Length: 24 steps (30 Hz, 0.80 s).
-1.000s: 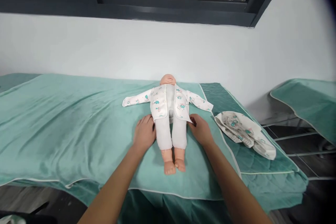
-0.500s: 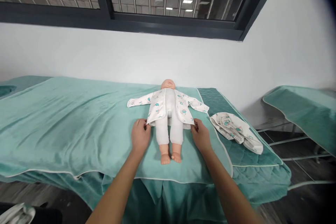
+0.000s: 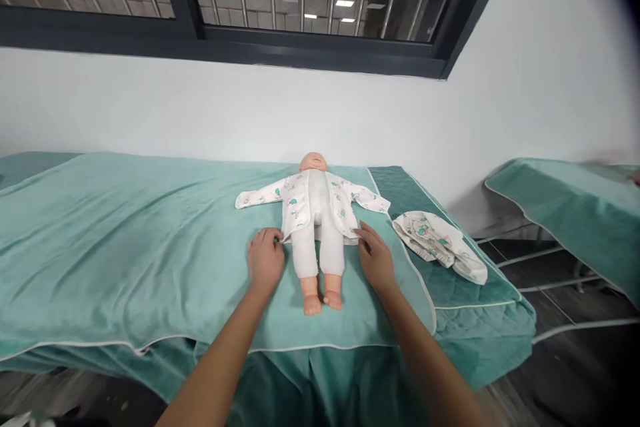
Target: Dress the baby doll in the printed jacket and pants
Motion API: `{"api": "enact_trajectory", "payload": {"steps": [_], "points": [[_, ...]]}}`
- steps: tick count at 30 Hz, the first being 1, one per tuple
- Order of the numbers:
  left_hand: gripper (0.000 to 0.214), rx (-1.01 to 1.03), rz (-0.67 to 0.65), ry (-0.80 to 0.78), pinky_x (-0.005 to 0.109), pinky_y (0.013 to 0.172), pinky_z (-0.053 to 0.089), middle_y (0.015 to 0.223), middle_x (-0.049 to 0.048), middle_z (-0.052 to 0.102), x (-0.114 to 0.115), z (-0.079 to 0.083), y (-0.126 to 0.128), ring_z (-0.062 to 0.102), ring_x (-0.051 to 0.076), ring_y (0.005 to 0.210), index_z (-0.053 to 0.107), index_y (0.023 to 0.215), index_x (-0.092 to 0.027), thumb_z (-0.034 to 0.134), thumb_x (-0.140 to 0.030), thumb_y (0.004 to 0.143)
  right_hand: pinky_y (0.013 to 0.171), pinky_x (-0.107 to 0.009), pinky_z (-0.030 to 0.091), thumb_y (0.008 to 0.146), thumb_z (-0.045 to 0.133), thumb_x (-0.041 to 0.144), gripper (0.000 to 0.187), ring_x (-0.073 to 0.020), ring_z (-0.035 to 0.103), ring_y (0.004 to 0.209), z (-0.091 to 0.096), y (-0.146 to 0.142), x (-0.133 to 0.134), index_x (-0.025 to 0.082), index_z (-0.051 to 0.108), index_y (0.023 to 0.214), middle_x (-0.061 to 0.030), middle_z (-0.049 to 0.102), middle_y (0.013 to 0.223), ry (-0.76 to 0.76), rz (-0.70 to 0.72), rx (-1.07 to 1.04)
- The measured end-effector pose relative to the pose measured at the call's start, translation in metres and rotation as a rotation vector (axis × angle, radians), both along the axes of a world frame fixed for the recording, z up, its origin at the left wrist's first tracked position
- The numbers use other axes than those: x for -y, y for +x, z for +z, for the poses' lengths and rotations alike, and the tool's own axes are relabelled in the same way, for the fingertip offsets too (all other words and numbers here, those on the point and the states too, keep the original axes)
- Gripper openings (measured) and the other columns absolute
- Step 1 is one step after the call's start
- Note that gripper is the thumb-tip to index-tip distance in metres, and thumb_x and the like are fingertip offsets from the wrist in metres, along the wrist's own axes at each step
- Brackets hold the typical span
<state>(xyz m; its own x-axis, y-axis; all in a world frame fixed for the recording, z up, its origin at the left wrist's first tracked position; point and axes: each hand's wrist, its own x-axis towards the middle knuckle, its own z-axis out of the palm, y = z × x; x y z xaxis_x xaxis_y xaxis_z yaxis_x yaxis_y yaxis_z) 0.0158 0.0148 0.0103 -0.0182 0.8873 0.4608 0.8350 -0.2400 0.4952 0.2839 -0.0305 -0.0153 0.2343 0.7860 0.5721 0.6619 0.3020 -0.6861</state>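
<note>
A baby doll (image 3: 318, 257) with a white body lies on its back, its head by the wall and its bare feet towards me. It wears a white baby jacket (image 3: 296, 205) with a green print, which hangs unfastened at the front. Both sleeves are spread out sideways. My left hand (image 3: 265, 261) is closed on the jacket's lower left corner, thumb and forefinger pinched at the hem. At the lower right corner, my right hand (image 3: 376, 259) has its fingers stretched and parted, fingertips at the hem.
Folded printed baby clothing (image 3: 440, 243) lies to the right on the dark green quilted bed cover (image 3: 475, 300). A light green blanket (image 3: 125, 247) spreads under the doll. Beyond a gap with metal rails stands another green-covered bed (image 3: 565, 207), a person's hand (image 3: 635, 177) at its edge.
My right hand has loosened from the jacket's right corner and its fingers have opened. The left hand stays at its corner. The whole view has shifted slightly.
</note>
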Motion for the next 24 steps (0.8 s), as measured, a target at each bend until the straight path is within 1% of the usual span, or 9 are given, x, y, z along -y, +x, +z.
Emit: {"api": "enact_trajectory", "payload": {"steps": [2,4,6,9,13,16,19,22,24], "points": [[0.022,0.014,0.004,0.006,0.039,0.083,0.038,0.099,0.0038,0.068,-0.002,0.0,-0.001,0.06,0.025,0.097,0.058,0.086,-0.023,0.047,-0.006,0.079,0.104,-0.044,0.044,0.083,0.044,0.012,0.031,-0.0245,0.057,0.123,-0.001,0.001,0.0,0.02,0.07,0.099,-0.0114,0.06,0.135,0.013,-0.051,-0.033],[0.02,0.036,0.001,0.014,0.039,0.083,0.039,0.097,0.004,0.069,-0.004,-0.001,-0.001,0.06,0.025,0.094,0.057,0.085,-0.023,0.047,-0.007,0.079,0.101,-0.043,0.045,0.078,0.043,0.009,0.03,-0.0245,0.058,0.12,0.0,0.003,0.0,0.019,0.069,0.09,-0.0118,0.061,0.131,0.019,-0.063,-0.061],[0.018,0.067,-0.009,0.024,0.039,0.083,0.04,0.097,0.0041,0.069,-0.005,-0.003,-0.002,0.06,0.026,0.094,0.057,0.085,-0.023,0.047,-0.009,0.08,0.098,-0.042,0.045,0.076,0.042,0.008,0.03,-0.0234,0.059,0.116,0.002,0.004,0.002,0.019,0.067,0.088,-0.0112,0.063,0.125,0.011,-0.049,-0.079],[0.018,0.139,-0.039,0.039,0.038,0.084,0.043,0.097,0.0044,0.068,-0.005,-0.006,-0.005,0.061,0.025,0.096,0.057,0.088,-0.023,0.046,-0.01,0.08,0.094,-0.039,0.046,0.079,0.041,0.01,0.03,-0.0219,0.061,0.107,0.005,0.003,0.01,0.02,0.067,0.09,-0.0092,0.066,0.116,-0.016,-0.04,-0.088],[0.018,0.279,-0.105,0.069,0.035,0.085,0.046,0.098,0.0049,0.066,-0.003,-0.011,-0.01,0.06,0.022,0.094,0.057,0.09,-0.022,0.045,-0.011,0.081,0.091,-0.039,0.047,0.083,0.043,0.011,0.026,-0.022,0.062,0.103,0.001,-0.006,0.039,0.021,0.066,0.09,-0.0082,0.067,0.112,-0.045,-0.048,-0.098],[0.018,0.325,-0.115,0.06,0.035,0.085,0.046,0.098,0.0047,0.065,-0.002,-0.011,-0.012,0.06,0.021,0.094,0.057,0.09,-0.022,0.043,-0.012,0.081,0.095,-0.042,0.047,0.087,0.044,0.013,0.025,-0.0232,0.061,0.107,-0.015,-0.02,0.075,0.023,0.066,0.094,-0.0085,0.066,0.115,-0.043,-0.087,-0.109],[0.018,0.314,-0.128,0.01,0.036,0.084,0.047,0.095,0.0045,0.065,0.003,-0.008,-0.015,0.06,0.022,0.092,0.057,0.091,-0.022,0.043,-0.014,0.082,0.098,-0.049,0.048,0.088,0.044,0.016,0.028,-0.0267,0.059,0.116,-0.041,-0.035,0.118,0.026,0.068,0.099,-0.0096,0.063,0.122,-0.008,-0.136,-0.15],[0.018,0.305,-0.172,-0.02,0.04,0.088,0.048,0.097,0.0056,0.065,0.02,-0.005,-0.021,0.06,0.023,0.094,0.056,0.09,-0.022,0.042,-0.015,0.082,0.101,-0.057,0.049,0.089,0.046,0.021,0.036,-0.0311,0.056,0.125,-0.069,-0.045,0.154,0.033,0.069,0.113,-0.0079,0.058,0.134,-0.05,-0.199,-0.213],[0.018,0.306,-0.212,-0.024,0.042,0.093,0.048,0.1,0.0066,0.065,0.035,-0.006,-0.026,0.061,0.024,0.099,0.056,0.089,-0.023,0.042,-0.014,0.081,0.101,-0.061,0.049,0.087,0.047,0.022,0.044,-0.0345,0.054,0.129,-0.084,-0.049,0.169,0.041,0.066,0.122,-0.0047,0.056,0.139,-0.058,-0.213,-0.232]]}}
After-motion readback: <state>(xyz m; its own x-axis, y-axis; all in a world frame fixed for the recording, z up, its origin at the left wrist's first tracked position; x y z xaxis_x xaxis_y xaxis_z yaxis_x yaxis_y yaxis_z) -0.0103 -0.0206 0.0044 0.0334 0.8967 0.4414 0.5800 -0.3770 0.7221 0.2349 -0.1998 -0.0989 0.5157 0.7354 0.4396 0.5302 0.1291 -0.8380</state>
